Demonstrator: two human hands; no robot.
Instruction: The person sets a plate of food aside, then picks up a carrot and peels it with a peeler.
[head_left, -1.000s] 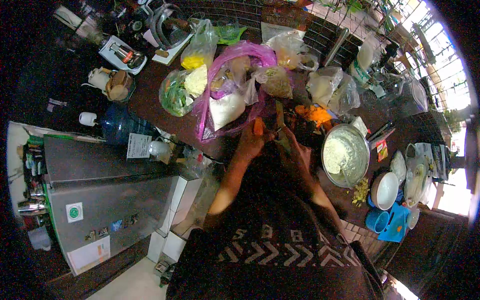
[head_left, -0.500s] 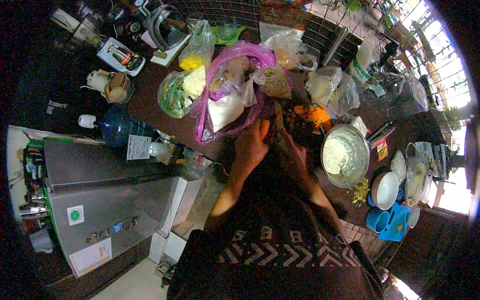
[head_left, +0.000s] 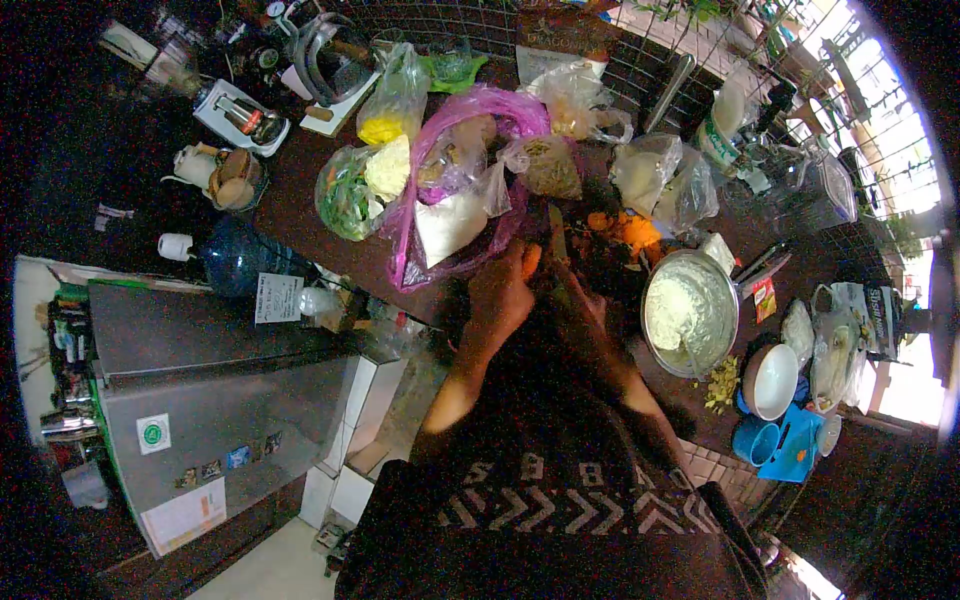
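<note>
My left hand (head_left: 503, 292) is closed around an orange piece of carrot (head_left: 531, 259); most of it is hidden by the fingers. Just to its right, my right hand (head_left: 585, 302) grips a knife (head_left: 557, 228), its blade pointing away from me beside the carrot. Bright orange carrot pieces (head_left: 638, 233) lie in a dark heap beyond my right hand. A steel bowl of pale batter (head_left: 690, 312) stands right of that hand. Left of my hands, a pink plastic bag (head_left: 403, 258) spreads open around a clear bag of white powder (head_left: 447, 226).
Clear bags (head_left: 645, 180) lie at the back. To the right are chopped yellowish bits (head_left: 722, 385), a white bowl (head_left: 770, 382), a blue cup (head_left: 756, 441) and a blue board (head_left: 793, 450). A grey fridge (head_left: 220, 385) stands left of the table.
My right hand and the knife have shifted slightly beside the carrot. My left hand keeps its hold, and the bowl and bags stay in place.
</note>
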